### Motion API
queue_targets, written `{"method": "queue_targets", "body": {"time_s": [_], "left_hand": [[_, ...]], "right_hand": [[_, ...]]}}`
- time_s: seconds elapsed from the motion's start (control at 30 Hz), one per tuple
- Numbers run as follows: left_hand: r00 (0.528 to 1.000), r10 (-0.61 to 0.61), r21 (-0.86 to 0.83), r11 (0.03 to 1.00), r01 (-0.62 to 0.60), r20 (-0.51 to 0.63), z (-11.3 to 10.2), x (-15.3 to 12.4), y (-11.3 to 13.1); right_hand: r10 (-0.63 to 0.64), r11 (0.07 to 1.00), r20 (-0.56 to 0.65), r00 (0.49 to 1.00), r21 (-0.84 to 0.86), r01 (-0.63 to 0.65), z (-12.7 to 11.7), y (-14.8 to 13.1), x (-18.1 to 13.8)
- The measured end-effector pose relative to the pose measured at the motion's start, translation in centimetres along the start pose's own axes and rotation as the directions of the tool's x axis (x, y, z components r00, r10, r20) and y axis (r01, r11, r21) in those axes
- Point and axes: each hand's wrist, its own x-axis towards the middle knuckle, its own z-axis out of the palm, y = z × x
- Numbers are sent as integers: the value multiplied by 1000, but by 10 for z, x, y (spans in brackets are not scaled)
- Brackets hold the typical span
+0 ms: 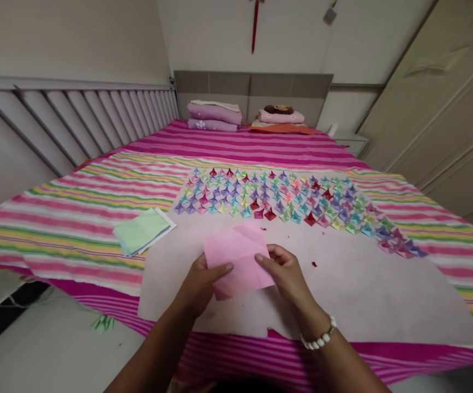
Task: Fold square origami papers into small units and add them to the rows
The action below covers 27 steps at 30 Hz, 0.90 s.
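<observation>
A square sheet of pink paper (240,262) is held up between both hands, over the near part of a large white sheet (342,289). My left hand (203,281) grips its left edge, thumb on top and fingers behind. On the right edge, my right hand (283,267) pinches it the same way. Faint crease lines cross the pink paper. Beyond it, rows of small folded paper pieces (256,194) in many colours cover the far part of the white sheet. To the left lies a stack of paper sheets (142,232), pale green on top.
The white sheet lies on a bed with a striped cover (76,213). Small red scraps (314,264) dot the sheet. Folded bedding (214,115) and a pink pile (281,117) sit by the headboard (252,90). Crumpled green paper (103,323) is on the floor at left.
</observation>
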Motion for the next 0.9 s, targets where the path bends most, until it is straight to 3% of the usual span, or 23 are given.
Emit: {"method": "queue_targets", "body": {"time_s": [0.13,0.23,0.33,0.43,0.53,0.6,0.8,0.9], "left_hand": [[991,40,-21,999,-43,-127,8,0,-7],[980,58,-46,997,-68,-192,14,4,-8],[975,41,-45,998,-52,-218,16,6,-9],[985,40,-41,998,-47,-169,19,5,-9],[988,27,-26,999,-31,-150,24,1,-9],[988,34,-58,997,-43,-149,27,0,-9],[989,39,-191,979,-65,-141,30,1,-17],[979,18,-185,981,-57,-205,33,2,-20]], "right_hand": [[-171,973,54,984,-150,177,6,-9,-11],[-375,853,116,920,-345,391,14,-15,-22],[-450,735,183,874,-481,479,22,-14,-30],[-446,766,108,889,-467,441,23,-8,-31],[-268,924,-61,961,-297,239,21,-1,-26],[-173,967,-95,980,-205,151,20,1,-25],[-296,918,-51,954,-293,269,29,0,-33],[-259,934,-55,964,-269,235,31,1,-32]]}}
